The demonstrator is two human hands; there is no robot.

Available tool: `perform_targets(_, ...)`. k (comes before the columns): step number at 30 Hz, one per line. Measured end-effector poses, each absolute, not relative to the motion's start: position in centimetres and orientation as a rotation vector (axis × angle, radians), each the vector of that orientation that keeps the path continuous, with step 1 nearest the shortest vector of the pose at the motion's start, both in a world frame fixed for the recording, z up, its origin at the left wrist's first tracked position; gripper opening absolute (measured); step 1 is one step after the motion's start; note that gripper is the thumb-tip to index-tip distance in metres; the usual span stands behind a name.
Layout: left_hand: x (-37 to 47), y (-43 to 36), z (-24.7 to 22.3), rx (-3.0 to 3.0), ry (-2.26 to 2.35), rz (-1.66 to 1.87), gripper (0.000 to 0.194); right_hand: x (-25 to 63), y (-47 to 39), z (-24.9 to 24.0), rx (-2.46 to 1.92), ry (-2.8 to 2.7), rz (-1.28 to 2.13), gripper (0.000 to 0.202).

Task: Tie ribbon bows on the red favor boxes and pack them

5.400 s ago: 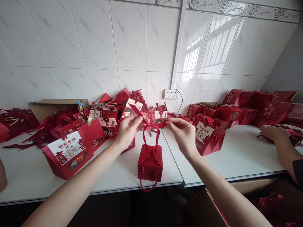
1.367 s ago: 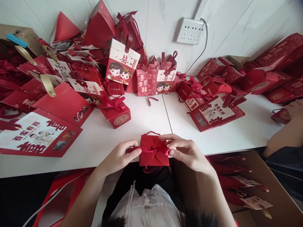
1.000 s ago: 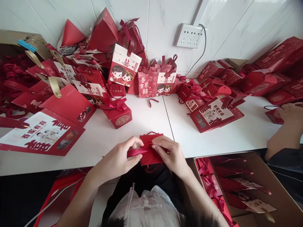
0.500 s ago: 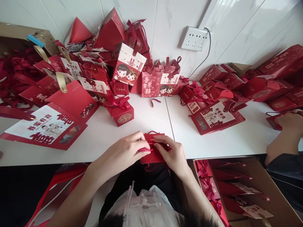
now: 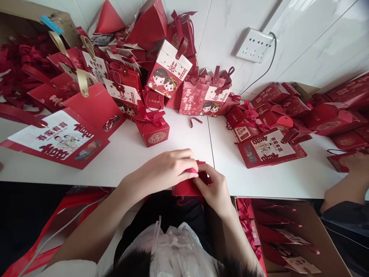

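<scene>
A small red paper gift bag point(image 5: 184, 188) with a red cord hanging at its near side sits at the table's front edge, partly covered by my hands. My left hand point(image 5: 173, 167) is closed, thumb and fingertips pinching a crimson satin ribbon point(image 5: 191, 170) above the bag. Close against those fingertips, my right hand point(image 5: 213, 188) is also closed in a pinch over the bag's right part. Ribbon seems to pass between the two hands, though the fingers hide most of it. Beyond them stands a red gift box point(image 5: 154, 132) with a ribbon bow on top.
Red gift boxes point(image 5: 98, 65) crowd the table's left and back. More stacked boxes point(image 5: 317, 111) lie right, near a co-worker's hand point(image 5: 359, 167) on a red box. A carton point(image 5: 325, 246) with packed boxes stands below. A loose strap point(image 5: 196, 121) lies on the white tabletop point(image 5: 184, 134).
The view has shifted, so the table things sit differently in frame. My left hand has moved right, over the bag and against my right fingertips. Both hands remain pinched.
</scene>
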State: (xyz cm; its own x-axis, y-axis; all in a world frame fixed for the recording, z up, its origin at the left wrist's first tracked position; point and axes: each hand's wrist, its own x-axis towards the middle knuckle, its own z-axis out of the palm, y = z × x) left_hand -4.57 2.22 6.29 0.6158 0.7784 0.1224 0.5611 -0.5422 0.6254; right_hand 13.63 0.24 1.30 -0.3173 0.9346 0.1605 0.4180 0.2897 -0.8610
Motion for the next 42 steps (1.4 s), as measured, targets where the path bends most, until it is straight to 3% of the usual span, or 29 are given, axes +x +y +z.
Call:
perform_targets(11, -4.6, 3.4, 3.8, 1.981, 1.067, 0.677, 0.013, 13.8, -0.1, 0.2, -1.163, -1.604, 1.072, 0.023)
perform_targets(18, -4.3, 2.9, 2.2, 1.945, 1.152, 0.791, 0.005, 13.6, -0.4, -0.5, -1.15, -1.553, 1.06, 0.019)
perform_targets(28, -4.7, 0.4, 1.9, 2.231, 1.17, 0.824, 0.014, 12.6, -0.7, -0.8, -1.17, -1.544, 0.935, 0.007)
perform_targets(32, -4.3, 0.0, 1.6, 2.153, 1.198, 0.828, 0.008, 12.0, -1.1, -0.9, -1.227, -1.494, 0.875, 0.005)
perform_targets(42, -4.0, 0.4, 0.0, 1.841, 1.105, 0.859, 0.015, 13.5, -0.1, 0.5, -1.252, -1.704, 0.908, 0.002)
